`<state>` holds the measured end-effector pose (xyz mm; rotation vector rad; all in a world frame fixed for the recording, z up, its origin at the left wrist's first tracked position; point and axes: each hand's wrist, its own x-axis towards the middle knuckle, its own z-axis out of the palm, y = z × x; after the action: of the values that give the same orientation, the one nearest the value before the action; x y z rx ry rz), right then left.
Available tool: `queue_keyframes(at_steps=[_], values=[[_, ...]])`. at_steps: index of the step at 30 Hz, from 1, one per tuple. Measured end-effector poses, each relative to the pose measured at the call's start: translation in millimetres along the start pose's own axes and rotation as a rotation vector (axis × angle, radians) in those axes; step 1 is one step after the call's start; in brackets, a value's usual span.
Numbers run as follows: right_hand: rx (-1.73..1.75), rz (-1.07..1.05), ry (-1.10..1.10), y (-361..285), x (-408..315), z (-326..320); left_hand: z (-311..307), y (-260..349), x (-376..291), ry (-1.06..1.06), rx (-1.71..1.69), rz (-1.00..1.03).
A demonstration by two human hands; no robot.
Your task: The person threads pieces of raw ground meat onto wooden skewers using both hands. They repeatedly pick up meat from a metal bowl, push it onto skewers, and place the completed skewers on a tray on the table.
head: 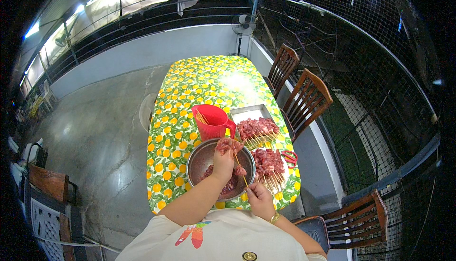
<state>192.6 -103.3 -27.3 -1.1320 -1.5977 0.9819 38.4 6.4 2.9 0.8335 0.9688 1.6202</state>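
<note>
Over a steel bowl (191,175) with cut raw meat (228,185) in it, my left hand (223,163) grips a larger piece of raw meat (229,146). My right hand (260,198), wearing a gold-coloured bracelet, holds the lower end of a wooden skewer (245,181). One piece of meat (240,170) is on that skewer between my hands, and the skewer's upper part reaches the meat at my left hand. Filled meat skewers (269,164) lie in a pile to the right, and more meat skewers (257,129) rest on a metal tray (249,110).
A red plastic pitcher (212,129) with wooden skewers (201,117) stands behind the bowl. Red-handled scissors (290,158) lie at the table's right edge. Wooden chairs (310,97) line the right side, another chair (356,225) is near my right elbow, and a pale chair (145,113) is at the left.
</note>
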Motion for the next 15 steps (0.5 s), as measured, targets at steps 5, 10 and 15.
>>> queue_keyframes(at_steps=[5,10,15], values=[[0.273,0.272,-0.075,-6.6,1.5,-3.6,-3.5,-6.9,6.6,-0.037,-0.3,-0.125],[0.233,0.198,-0.025,-5.7,6.7,0.0,-12.6,14.6,19.5,-0.175,-0.508,-0.441],[0.16,0.148,-0.012,3.2,5.5,0.4,-16.4,19.5,21.1,-0.125,-0.465,-0.519]])
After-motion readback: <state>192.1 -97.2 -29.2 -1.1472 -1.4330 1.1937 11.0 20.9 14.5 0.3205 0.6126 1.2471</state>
